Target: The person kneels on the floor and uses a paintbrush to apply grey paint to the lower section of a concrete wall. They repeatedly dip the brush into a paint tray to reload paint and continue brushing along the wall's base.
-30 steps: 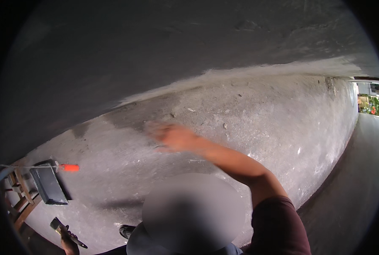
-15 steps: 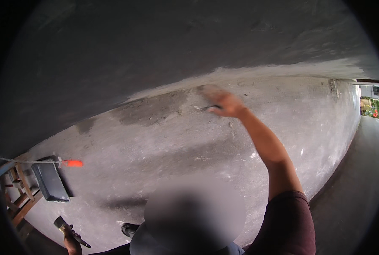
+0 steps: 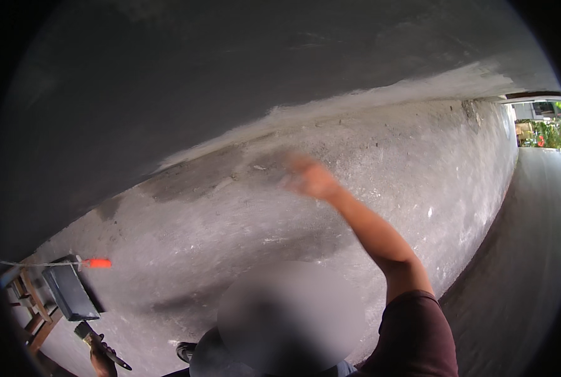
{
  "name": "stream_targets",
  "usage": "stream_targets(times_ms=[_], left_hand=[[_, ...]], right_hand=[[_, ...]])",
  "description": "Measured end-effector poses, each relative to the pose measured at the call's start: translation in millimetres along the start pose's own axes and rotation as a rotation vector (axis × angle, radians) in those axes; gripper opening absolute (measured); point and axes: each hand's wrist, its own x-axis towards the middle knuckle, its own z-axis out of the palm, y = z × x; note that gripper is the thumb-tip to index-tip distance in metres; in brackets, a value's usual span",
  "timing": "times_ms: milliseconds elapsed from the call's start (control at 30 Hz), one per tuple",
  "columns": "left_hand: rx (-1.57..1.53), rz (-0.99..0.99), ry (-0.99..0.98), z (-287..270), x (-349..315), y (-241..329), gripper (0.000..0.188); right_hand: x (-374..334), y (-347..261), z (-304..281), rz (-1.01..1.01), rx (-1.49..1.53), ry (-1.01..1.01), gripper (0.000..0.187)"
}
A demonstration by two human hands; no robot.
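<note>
My left hand [image 3: 102, 360] is at the lower left, its fingers wrapped round the handle of a flat paintbrush [image 3: 83, 330] with dark bristles. My right hand [image 3: 312, 180] is stretched out over the grey, dusty floor [image 3: 280, 220], near the foot of the dark wall. Motion smears its fingers, so I cannot see whether anything is in them. Along the wall's base runs a pale strip [image 3: 356, 99] with a ragged upper edge. Darker patches and small crumbs mark the floor beside it.
A dark paint tray [image 3: 73, 298] lies at the left, with an orange-handled paint roller [image 3: 98, 263] across its far end. Wooden framework [image 3: 36, 301] stands beyond the tray. A dark shoe [image 3: 185, 352] shows below. At the far right, an opening [image 3: 544, 129] shows greenery.
My right hand has moved back from the wall's foot toward me and slightly left. The view has shifted a little. My left hand still holds the paintbrush.
</note>
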Motion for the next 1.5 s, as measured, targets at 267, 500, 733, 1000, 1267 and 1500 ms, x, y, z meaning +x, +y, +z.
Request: stream_targets(times_ms=[267, 500, 733, 1000, 1267, 1500], left_hand=[[0.052, 0.024, -0.125, 22.9, 7.9, 4.3, 0.051], [0.424, 0.214, -0.3, 8.8, -6.4, 2.0, 0.049], [-0.038, -0.039, -0.056, 12.3, 8.8, -4.1, 0.05], [-0.058, -0.018, -0.007, 19.0, -1.2, 0.6, 0.048], [-0.168, -0.001, -0.035, 19.2, 38.0, 0.9, 0.04], [-0.293, -0.003, -0.1, 36.1, 23.9, 7.7, 0.035]], right_hand=[[40.3, 57.9, 24.2, -0.201, -0.117, -0.089, 0.081], [-122.1, 285.8, -23.3, 1.054, 0.169, 0.592, 0.078], [61.8, 216.9, -46.5, 0.565, 1.401, 1.642, 0.09], [211.8, -62.3, 36.9, 0.864, 1.494, 1.65, 0.072], [194.1, -232.5, 99.7, 0.671, 1.291, 1.357, 0.058], [114.1, -103.1, 49.3, 0.839, 1.656, 1.496, 0.084]])
